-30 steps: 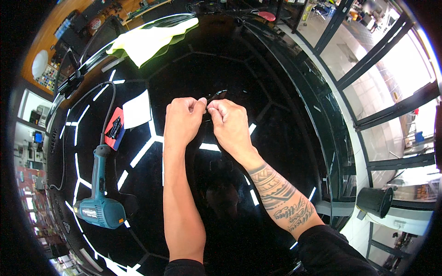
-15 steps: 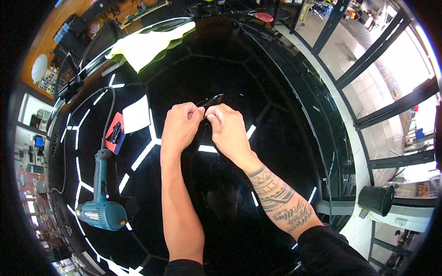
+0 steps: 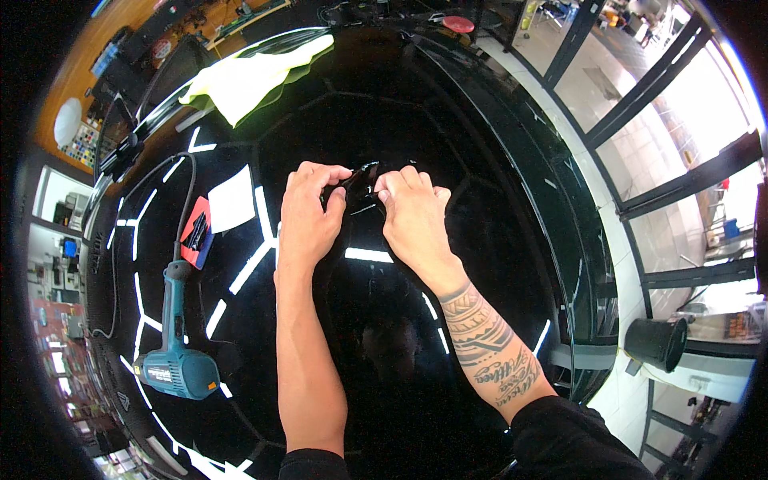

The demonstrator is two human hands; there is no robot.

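A small piece of glossy black film (image 3: 366,174) stretches between my hands, above the dark shiny car panel (image 3: 376,296). Its edges are hard to separate from the black surface behind it. My left hand (image 3: 311,210) grips the film's left end between thumb and forefinger, the fingers curled. At the other end, my right hand (image 3: 414,210) pinches it with thumb and fingertips. Left of my hands, a white sheet (image 3: 232,202) lies on the panel beside a red and blue card with a black patch (image 3: 196,232).
A teal heat gun (image 3: 178,352) with a black cord lies on the panel at the left. Farther off, a bright yellow cloth (image 3: 248,80) is spread near the panel's far left edge. A black bucket (image 3: 656,342) stands at the right, by framed glass panes.
My hands have moved apart, the right one to the right and the left one slightly left. More of the black film shows between them.
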